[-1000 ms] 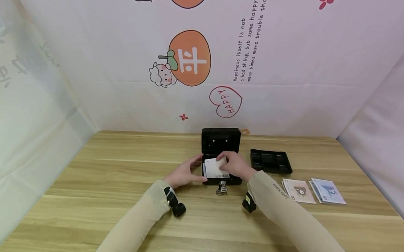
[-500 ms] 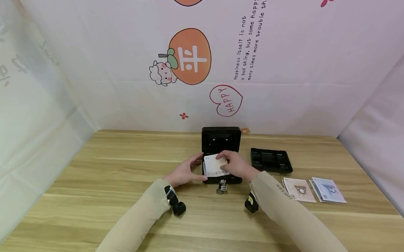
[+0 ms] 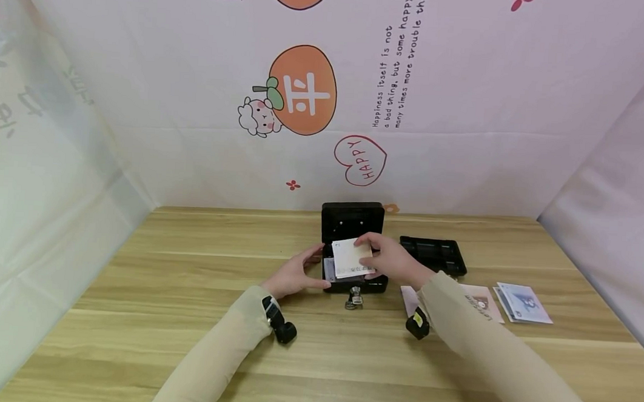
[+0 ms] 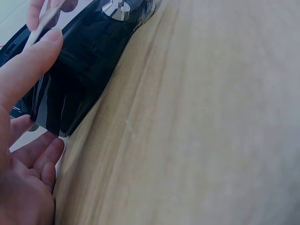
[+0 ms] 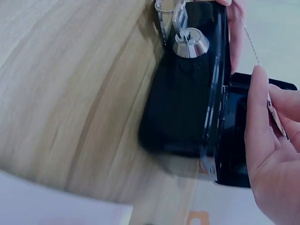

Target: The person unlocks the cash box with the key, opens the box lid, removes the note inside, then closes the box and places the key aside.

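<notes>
A black cash box (image 3: 380, 285) stands with its lid (image 3: 352, 224) raised against the back of the table. Keys on a ring hang from its front lock (image 5: 191, 43). My left hand (image 3: 292, 276) grips the box's left side, thumb at the front corner and fingers farther back. Above the open box, my right hand (image 3: 392, 257) pinches a small stack of pale cards (image 3: 349, 257), tilted, between thumb and fingers. Seen edge-on in the right wrist view, the cards (image 5: 276, 119) look thin. Another light card (image 3: 328, 269) lies inside the box at the left.
Right of the box lies a black compartment tray (image 3: 439, 256), partly behind my right hand. Brownish bear-print cards (image 3: 486, 299) and blue-print cards (image 3: 524, 302) lie farther right. A pinkish card (image 3: 408, 299) shows beside my right wrist. A printed cloth (image 3: 220, 159) hangs behind the table.
My right hand has lifted the stack of cards up and to the right out of the box, uncovering a card inside. The pinkish card has come into sight. My left hand stays put.
</notes>
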A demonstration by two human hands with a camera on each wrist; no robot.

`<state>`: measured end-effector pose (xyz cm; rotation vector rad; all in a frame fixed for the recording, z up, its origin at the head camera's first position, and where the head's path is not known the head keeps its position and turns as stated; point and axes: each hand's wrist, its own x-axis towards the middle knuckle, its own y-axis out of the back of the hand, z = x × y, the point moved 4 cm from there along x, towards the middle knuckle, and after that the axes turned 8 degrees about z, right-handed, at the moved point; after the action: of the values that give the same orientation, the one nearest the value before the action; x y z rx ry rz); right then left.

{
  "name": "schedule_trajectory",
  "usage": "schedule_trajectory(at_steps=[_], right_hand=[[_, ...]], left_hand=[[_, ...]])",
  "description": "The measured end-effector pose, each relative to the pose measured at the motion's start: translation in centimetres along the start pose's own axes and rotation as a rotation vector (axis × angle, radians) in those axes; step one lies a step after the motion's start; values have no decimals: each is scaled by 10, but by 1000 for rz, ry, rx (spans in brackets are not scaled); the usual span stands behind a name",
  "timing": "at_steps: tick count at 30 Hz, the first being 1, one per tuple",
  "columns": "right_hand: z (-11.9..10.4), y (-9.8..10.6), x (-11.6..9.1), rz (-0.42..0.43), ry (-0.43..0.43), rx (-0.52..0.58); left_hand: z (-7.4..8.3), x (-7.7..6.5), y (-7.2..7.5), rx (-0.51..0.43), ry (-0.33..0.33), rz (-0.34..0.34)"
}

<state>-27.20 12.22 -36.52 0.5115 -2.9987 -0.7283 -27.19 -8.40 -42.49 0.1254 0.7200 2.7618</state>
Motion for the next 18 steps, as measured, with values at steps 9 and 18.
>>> schedule_trajectory(at_steps=[9, 18], right_hand=[[13, 25, -10, 37, -37, -24], [25, 54, -29, 32, -28, -15]], left_hand=[[-2, -1, 0, 15, -5, 0], [0, 0, 0, 7, -21, -3]])
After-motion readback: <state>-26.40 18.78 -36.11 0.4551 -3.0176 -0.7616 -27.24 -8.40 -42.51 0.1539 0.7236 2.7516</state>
